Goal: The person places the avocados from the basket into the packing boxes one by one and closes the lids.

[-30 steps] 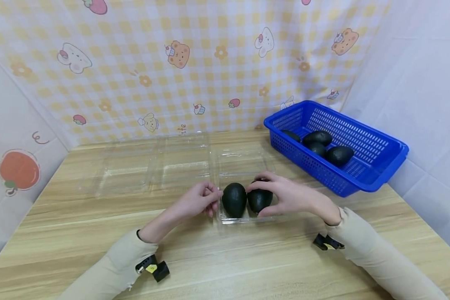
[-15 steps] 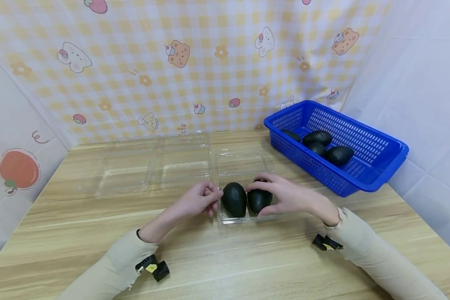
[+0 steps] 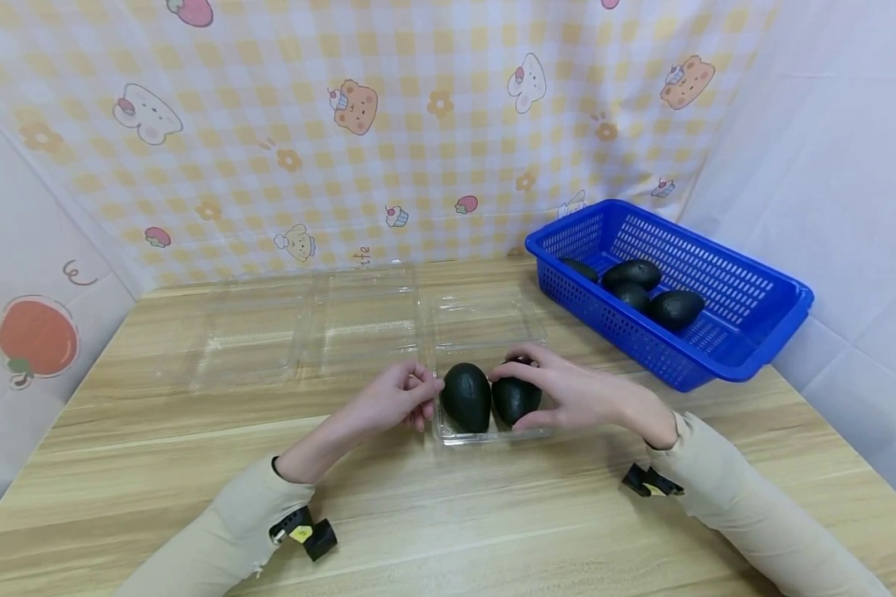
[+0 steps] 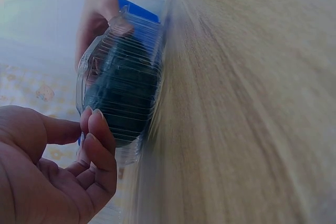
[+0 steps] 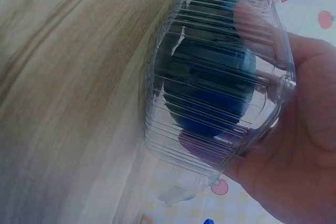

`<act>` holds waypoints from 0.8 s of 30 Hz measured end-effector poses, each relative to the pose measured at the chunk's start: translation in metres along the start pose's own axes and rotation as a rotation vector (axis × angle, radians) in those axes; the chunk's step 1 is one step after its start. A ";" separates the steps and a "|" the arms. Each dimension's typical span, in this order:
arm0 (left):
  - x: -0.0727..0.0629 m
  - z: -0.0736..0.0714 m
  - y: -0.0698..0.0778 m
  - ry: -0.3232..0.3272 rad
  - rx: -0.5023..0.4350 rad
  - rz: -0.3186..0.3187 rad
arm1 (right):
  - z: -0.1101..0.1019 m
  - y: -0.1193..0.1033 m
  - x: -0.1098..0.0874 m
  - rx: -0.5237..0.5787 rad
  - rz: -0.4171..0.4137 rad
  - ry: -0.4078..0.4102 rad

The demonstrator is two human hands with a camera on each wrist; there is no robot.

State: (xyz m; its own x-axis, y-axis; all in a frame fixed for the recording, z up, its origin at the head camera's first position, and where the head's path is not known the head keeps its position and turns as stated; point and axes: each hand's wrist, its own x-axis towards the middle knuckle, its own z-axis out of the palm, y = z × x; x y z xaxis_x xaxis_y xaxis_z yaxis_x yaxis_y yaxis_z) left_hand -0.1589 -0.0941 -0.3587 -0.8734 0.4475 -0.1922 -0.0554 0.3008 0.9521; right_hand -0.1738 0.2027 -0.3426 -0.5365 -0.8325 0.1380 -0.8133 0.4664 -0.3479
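Note:
Two dark avocados sit side by side in an open clear plastic clamshell container (image 3: 478, 439), its lid folded back behind. My right hand (image 3: 578, 388) reaches in from the right and holds the right avocado (image 3: 517, 402), fingers curled over its top and thumb at its near end. The left avocado (image 3: 466, 400) stands beside it, untouched by the right fingers. At the container's left wall, my left hand (image 3: 396, 400) pinches the rim between thumb and index finger. The left wrist view shows those fingertips at the rim, with the ribbed wall (image 4: 131, 93) in front of the avocado.
Two more open clear clamshells, a middle one (image 3: 366, 332) and a left one (image 3: 242, 340), lie on the wooden table (image 3: 433, 522). A blue slotted basket (image 3: 780, 327) with several avocados (image 3: 675, 309) stands at the back right. A checked cloth (image 3: 418, 157) hangs behind.
The right avocado has shifted very slightly left under my right fingers, and the left one tilts a little. Both hands stay in nearly the same place.

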 end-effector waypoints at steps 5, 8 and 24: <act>0.000 0.000 0.001 0.001 0.001 -0.003 | -0.004 -0.003 -0.002 0.046 0.049 -0.029; 0.000 0.000 0.001 -0.002 0.003 0.001 | -0.008 -0.004 -0.002 0.056 0.077 -0.040; 0.001 0.000 0.000 -0.008 0.005 0.006 | -0.018 0.006 0.000 0.004 0.156 0.148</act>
State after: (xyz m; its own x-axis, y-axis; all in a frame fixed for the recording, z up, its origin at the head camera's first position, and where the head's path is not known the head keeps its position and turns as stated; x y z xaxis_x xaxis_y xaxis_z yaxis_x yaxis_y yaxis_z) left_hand -0.1595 -0.0937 -0.3589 -0.8698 0.4562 -0.1880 -0.0473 0.3022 0.9521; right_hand -0.1827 0.2112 -0.3282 -0.6832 -0.6975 0.2164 -0.7171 0.5848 -0.3792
